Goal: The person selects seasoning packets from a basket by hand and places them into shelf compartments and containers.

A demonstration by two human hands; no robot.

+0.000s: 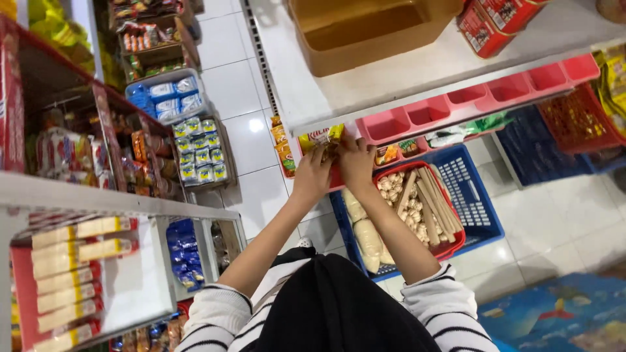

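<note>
Both my hands reach forward to a small yellow snack packet (321, 138) at the left end of a row of pink trays (427, 112) under a white shelf. My left hand (313, 175) grips the packet from below on its left side. My right hand (355, 163) holds it from the right, fingers closed on the packet's edge. The packet's lower part is hidden behind my fingers. Striped sleeves and a black garment fill the bottom of the view.
Below the trays a red basket (451, 249) of sticks and pale snacks sits in a blue crate (479, 202). A tan box (365, 36) and red tins (489, 23) stand on the white shelf. Packed shelves (85, 261) line the left; white tiled floor (228, 78) runs between.
</note>
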